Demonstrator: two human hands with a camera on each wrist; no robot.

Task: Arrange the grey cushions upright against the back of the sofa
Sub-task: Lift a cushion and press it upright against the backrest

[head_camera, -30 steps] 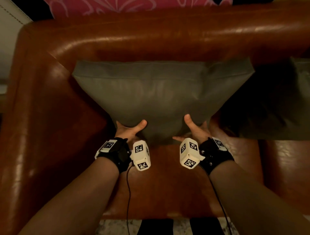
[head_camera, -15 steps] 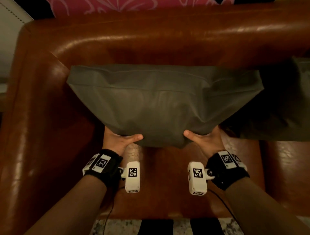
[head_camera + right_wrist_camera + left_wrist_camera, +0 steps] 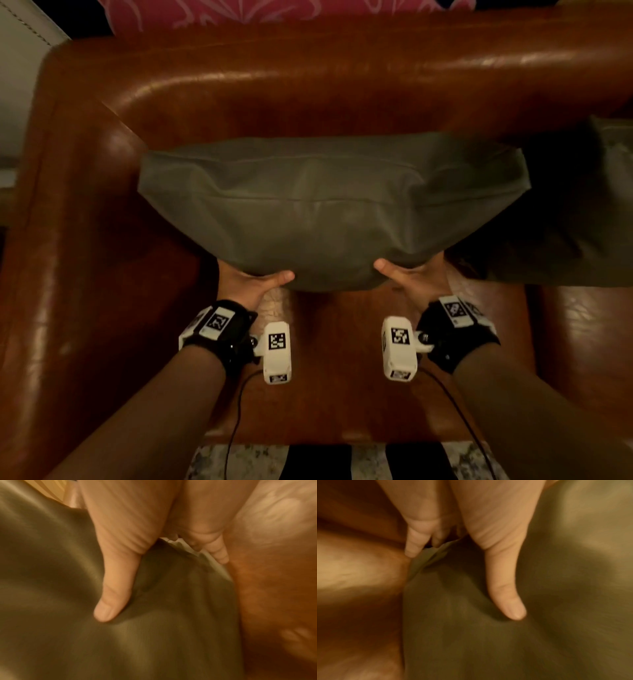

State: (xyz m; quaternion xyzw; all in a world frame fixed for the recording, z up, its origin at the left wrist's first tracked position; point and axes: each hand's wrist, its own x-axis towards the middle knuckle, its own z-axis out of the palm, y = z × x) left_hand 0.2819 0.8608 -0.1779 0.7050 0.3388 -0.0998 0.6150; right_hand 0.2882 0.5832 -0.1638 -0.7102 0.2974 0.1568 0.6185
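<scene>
**Gripping the cushion by its near edge**

Pinching from below, the left hand (image 3: 251, 282) and right hand (image 3: 412, 279) each clamp the cushion (image 3: 329, 209) at its near lower edge, thumbs on its near face, fingers beneath, likely so it can be tipped upright. It is held over the seat (image 3: 335, 370), short of the sofa back (image 3: 342, 85). A second cushion (image 3: 575, 205) lies at the right. Wrist views show what the head view hides: fingers (image 3: 412, 543) tucked under the seam.

The sofa (image 3: 308, 85) is brown leather, glossy and smooth, creased on the seat. The cushion (image 3: 325, 212) is grey cloth, matt, with stitched seams.
</scene>
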